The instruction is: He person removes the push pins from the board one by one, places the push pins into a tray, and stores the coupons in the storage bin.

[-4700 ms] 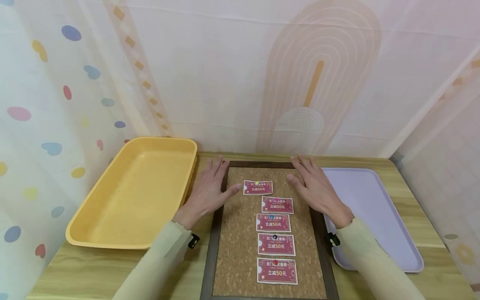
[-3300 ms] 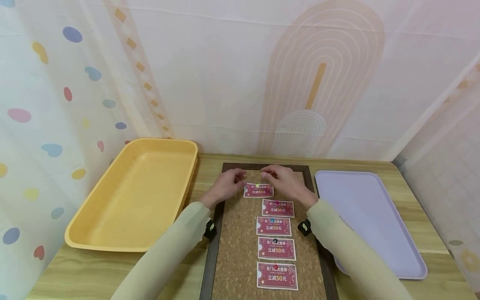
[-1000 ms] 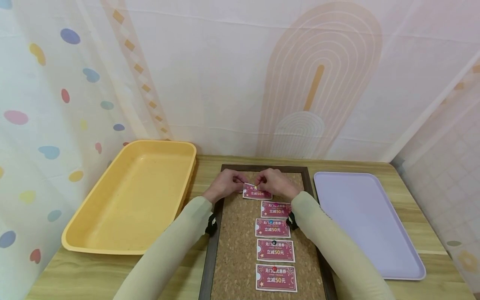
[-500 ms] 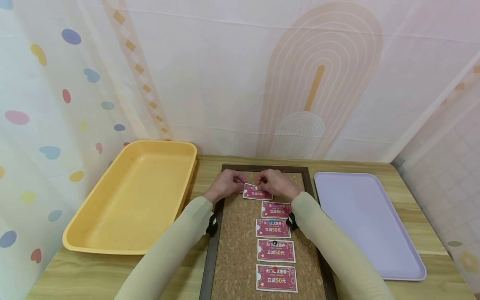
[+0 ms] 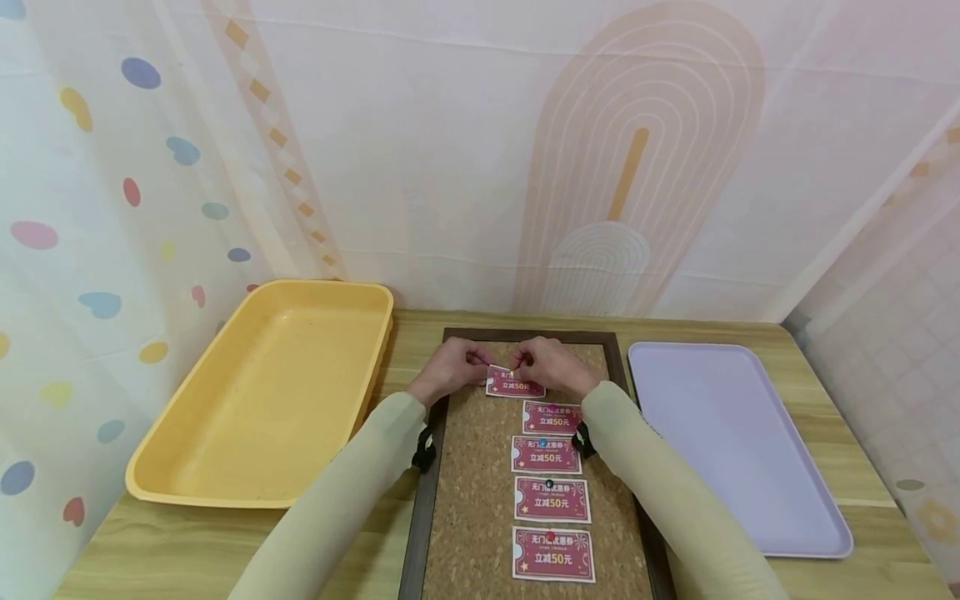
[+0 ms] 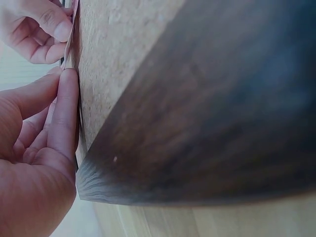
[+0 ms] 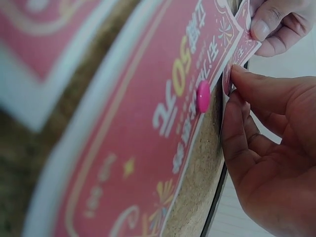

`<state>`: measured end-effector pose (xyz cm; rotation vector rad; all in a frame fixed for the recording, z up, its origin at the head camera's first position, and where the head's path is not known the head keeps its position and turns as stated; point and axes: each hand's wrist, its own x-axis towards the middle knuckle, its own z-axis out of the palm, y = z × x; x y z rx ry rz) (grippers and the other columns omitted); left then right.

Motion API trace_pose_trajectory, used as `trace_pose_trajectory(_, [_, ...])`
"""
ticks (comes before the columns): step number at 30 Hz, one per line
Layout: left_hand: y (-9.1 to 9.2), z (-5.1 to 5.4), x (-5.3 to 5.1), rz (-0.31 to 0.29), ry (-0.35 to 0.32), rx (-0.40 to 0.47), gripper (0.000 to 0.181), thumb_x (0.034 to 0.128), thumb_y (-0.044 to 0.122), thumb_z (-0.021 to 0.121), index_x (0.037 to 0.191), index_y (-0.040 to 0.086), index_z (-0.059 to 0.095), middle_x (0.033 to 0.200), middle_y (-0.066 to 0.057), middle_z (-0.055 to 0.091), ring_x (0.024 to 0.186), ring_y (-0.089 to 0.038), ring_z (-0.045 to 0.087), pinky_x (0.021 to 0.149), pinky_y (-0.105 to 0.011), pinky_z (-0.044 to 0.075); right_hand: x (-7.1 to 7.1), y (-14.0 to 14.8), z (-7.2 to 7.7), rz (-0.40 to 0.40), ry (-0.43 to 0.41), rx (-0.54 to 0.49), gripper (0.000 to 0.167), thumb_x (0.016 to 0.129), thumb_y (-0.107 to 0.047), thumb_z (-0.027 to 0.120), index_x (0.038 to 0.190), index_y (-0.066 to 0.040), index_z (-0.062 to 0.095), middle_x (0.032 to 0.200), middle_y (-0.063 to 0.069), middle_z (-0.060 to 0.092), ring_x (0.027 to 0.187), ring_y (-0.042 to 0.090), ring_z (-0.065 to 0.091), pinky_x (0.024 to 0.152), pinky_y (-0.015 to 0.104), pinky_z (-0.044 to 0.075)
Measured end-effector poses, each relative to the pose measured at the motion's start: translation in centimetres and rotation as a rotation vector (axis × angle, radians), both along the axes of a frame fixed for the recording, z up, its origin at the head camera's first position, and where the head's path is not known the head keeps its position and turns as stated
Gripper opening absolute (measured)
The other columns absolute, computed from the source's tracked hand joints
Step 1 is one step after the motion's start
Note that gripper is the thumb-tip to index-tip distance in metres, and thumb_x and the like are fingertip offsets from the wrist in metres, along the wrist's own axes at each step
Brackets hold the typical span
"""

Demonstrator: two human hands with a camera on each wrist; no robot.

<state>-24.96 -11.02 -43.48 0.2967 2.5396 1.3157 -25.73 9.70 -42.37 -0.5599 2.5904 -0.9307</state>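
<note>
In the head view, a framed cork board (image 5: 472, 483) bears several red coupons in a column. My left hand (image 5: 448, 367) pinches the upper left corner of the topmost coupon (image 5: 517, 387) between thumb and index finger. At the middle of that coupon's top edge, my right hand (image 5: 553, 365) pinches at a yellow push pin (image 5: 512, 373), mostly covered by the fingertips. Both hands show close together in the left wrist view. A pink push pin (image 7: 203, 97) stands in the second coupon (image 7: 143, 118) in the right wrist view.
Left of the board stands a deep yellow tray (image 5: 138, 492); a flat lilac tray (image 5: 735, 450) lies at its right. Lower coupons carry a blue pin (image 5: 543, 443), a dark pin (image 5: 550, 483) and a red pin (image 5: 551, 536). Curtains (image 5: 450, 167) hang behind the wooden table.
Both hands have come inward from the board's upper sides, fingers going from spread to pinching at the top coupon. Over the last second they have stayed almost still there.
</note>
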Motion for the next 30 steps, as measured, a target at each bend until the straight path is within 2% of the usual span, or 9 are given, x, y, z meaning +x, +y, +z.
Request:
trace_pose_trajectory(10, [-0.18,-0.15,-0.12,-0.006,0.013,0.001,0.011,0.0939,0.002,0.07,0.103,-0.001,0.075,0.09,-0.009,0.073,0.078,-0.014,0.063,0.065,-0.023,0.05,-0.28,-0.25,-0.07,0.001,-0.004,0.019,0.004,0.098,-0.008,0.068,0.1,-0.006,0.071,0.085,0.003,0.063,0.073,0.014,0.054,0.064,0.025,0.044])
trace_pose_trajectory(21, [-0.09,-0.36,-0.16,-0.007,0.025,-0.002,0.011,0.0938,0.002,0.07,0.103,-0.001,0.075,0.09,-0.009,0.073,0.078,-0.014,0.064,0.065,-0.023,0.05,-0.23,-0.1,0.05,0.006,-0.013,0.016,0.004,0.098,-0.007,0.068,0.099,-0.006,0.071,0.085,0.003,0.063,0.075,0.014,0.054,0.067,0.026,0.044])
trace_pose_trajectory(30, [-0.02,-0.18,0.01,-0.014,0.036,-0.001,0.011,0.0932,0.0,0.07,0.102,-0.003,0.075,0.089,-0.01,0.073,0.077,-0.014,0.064,0.064,-0.022,0.05,-0.32,0.18,-0.05,0.038,-0.023,0.005,0.004,0.099,-0.008,0.066,0.097,-0.007,0.069,0.085,0.002,0.062,0.072,0.013,0.053,0.064,0.025,0.043])
